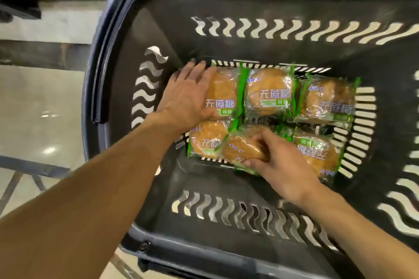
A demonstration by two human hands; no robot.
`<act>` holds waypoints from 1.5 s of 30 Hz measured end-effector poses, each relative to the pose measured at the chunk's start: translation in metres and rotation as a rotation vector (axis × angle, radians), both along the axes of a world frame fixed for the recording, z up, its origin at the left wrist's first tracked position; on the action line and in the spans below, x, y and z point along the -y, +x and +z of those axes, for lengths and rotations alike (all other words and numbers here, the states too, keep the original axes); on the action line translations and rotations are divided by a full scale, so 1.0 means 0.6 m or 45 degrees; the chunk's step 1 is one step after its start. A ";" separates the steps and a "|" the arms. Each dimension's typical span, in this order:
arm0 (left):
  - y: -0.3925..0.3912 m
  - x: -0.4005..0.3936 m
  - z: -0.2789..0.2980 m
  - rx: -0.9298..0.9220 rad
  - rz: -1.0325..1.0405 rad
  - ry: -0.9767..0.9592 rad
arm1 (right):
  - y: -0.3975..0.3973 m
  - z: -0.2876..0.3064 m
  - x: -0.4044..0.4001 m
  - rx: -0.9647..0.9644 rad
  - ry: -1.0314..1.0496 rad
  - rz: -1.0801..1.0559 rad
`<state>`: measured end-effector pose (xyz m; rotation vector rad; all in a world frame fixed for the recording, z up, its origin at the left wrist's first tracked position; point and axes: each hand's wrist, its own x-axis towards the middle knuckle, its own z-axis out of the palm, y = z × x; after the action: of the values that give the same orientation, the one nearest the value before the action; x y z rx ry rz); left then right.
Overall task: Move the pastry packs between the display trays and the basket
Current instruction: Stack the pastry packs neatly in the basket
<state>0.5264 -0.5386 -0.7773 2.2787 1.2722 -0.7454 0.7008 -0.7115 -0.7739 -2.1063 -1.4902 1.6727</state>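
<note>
Several clear pastry packs with green edges lie on the floor of a black plastic basket (118, 56). My left hand (188, 95) lies flat with straight fingers on the back-left pack (224, 93). My right hand (276, 161) pinches the front-middle pack (242, 149), which is tilted over its neighbours. Other packs sit at back middle (269, 93), back right (326, 99), front left (206, 138) and front right (317, 154). No display tray is in view.
The basket's tall walls with wavy slots enclose both hands. Its folded handle (106, 63) lies along the left rim. A shiny pale floor (38, 120) and a metal frame (27, 170) show to the left.
</note>
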 end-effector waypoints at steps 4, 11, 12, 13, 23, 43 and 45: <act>0.016 -0.006 0.001 -0.142 -0.142 0.023 | 0.089 0.022 0.013 -0.007 -0.031 -0.217; 0.015 0.041 0.015 -0.206 -0.160 0.306 | 0.143 0.088 0.026 -0.055 0.001 -0.468; 0.014 0.042 0.017 -0.193 -0.154 0.325 | 0.145 0.094 0.025 -0.059 0.020 -0.472; 0.017 0.045 0.022 -0.176 -0.158 0.317 | 0.149 0.100 0.025 -0.057 0.030 -0.472; -0.042 0.061 0.416 0.534 0.389 0.188 | 0.102 0.394 -0.045 -0.177 0.288 -0.318; -0.639 -0.152 1.390 1.667 0.605 0.879 | -0.414 1.411 -0.387 -0.167 1.356 -0.091; -0.667 -0.199 1.411 1.690 0.578 0.801 | -0.459 1.434 -0.423 -0.161 1.377 -0.089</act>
<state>0.1264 -0.4193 0.0693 1.9538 1.2168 1.2892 0.4255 -0.4575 0.0867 -1.3776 -1.6707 0.6390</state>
